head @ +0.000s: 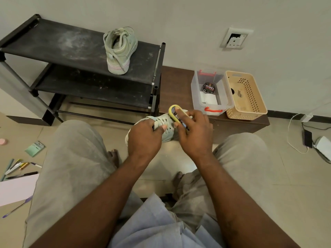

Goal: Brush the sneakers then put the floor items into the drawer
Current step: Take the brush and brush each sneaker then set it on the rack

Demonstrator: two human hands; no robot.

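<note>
My left hand (144, 138) grips a pale green sneaker (168, 135) by its laces, held above the floor between my knees. My right hand (194, 133) holds a yellow-edged brush (174, 112) against the sneaker's laced top. The second pale green sneaker (119, 50) stands on the top shelf of the black shoe rack (59, 43). On the floor at the left lie several pens (19, 167), a green card pack (35, 149), a white sheet of paper (16, 188), a purple pen (16, 209) and a pink round thing (3, 141).
A low brown cabinet (241, 122) by the wall carries a clear plastic box (197, 83) with a shoe polish tin (208, 88) and a beige perforated basket (258, 97). A phone on a white cable (307, 139) lies on the floor at the right, below a wall socket (236, 38).
</note>
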